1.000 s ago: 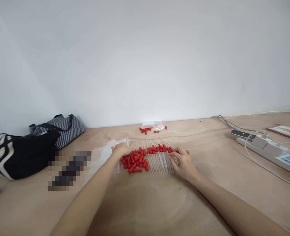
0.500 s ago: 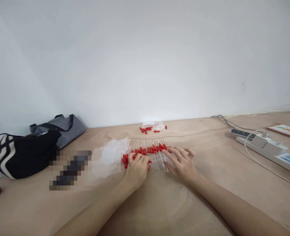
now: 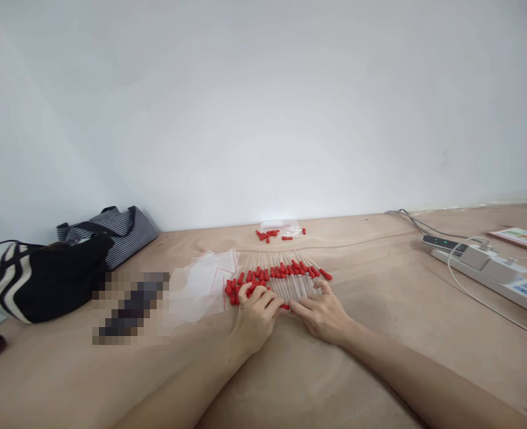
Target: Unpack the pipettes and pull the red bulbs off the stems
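Between my hands a row of thin glass dropper tubes [image 3: 293, 287] lies fanned out on the table, many with red rubber bulbs [image 3: 284, 271] on them. My left hand [image 3: 257, 313] is closed, its fingertips pinching a red rubber bulb [image 3: 284, 307]. Beside its wrist side, a heap of loose red bulbs [image 3: 233, 291] is partly covered by the fingers. My right hand [image 3: 324, 313] has curled fingers at the near ends of the tubes, its fingertips meeting the left hand's at the pinched bulb. What the right fingers grip is mostly hidden; a glass tube end seems to be there.
Clear plastic zip bags [image 3: 201, 283] lie left of the tubes. More red bulbs [image 3: 267, 234] and a small plastic bag [image 3: 281, 226] are near the wall. A power strip [image 3: 491, 274] with cables stands right; a black bag [image 3: 67, 274] and striped bag [image 3: 127, 235] stand left.
My right hand has come down and left from the bulbed row to the near tube ends, its fingers curling. My left hand has shifted slightly right, still pinching a bulb.
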A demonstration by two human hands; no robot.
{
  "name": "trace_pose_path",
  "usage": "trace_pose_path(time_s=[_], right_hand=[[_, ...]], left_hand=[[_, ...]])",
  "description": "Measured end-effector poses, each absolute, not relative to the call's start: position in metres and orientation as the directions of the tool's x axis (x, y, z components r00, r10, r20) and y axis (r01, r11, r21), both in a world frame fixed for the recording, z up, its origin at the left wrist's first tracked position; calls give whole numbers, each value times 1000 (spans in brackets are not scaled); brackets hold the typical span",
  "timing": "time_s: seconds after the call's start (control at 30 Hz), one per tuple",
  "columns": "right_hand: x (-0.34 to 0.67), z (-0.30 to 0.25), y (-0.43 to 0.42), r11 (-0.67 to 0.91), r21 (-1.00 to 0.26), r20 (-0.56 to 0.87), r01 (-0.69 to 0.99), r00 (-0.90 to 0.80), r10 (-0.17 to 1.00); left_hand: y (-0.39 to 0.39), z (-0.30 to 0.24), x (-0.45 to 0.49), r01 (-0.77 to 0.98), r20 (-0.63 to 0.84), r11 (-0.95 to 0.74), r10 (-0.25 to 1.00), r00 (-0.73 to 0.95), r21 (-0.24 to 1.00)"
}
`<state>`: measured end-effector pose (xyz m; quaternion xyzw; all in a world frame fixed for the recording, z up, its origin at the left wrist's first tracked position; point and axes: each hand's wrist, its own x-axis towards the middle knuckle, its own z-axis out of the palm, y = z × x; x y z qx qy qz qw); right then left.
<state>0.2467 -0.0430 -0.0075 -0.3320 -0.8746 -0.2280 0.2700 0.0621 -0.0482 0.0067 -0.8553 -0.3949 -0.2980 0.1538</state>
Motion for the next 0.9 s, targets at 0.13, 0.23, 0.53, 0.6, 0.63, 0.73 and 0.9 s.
trace_pose_path(time_s=[0.13,0.23,0.53,0.6,0.63,0.73,0.9], right_hand=[[247,-6,-41,699,268,635,663,-668,389],[247,-5,-41,712,270,640,648,-674,370],[274,0,-34,650,124,606,750,-576,549],[284,3,-28,585,-10,604,811,-461,650],[288,4,-24,556,-71,586,828,-417,695],[296,4,-16,464,-221,481,858,-318,817],[299,-3,-12,213,-379,298,901,-99,949]], left_hand=[[-46,8,59,748,669,-659,524,528,-75],[-45,9,58,734,689,-670,480,543,-112],[-45,23,42,797,757,-604,514,403,-15],[-43,30,36,818,757,-574,551,352,38],[-41,33,31,825,746,-560,579,328,72],[-30,39,15,841,653,-484,722,227,243],[-11,42,-19,842,411,-187,911,-45,507]])
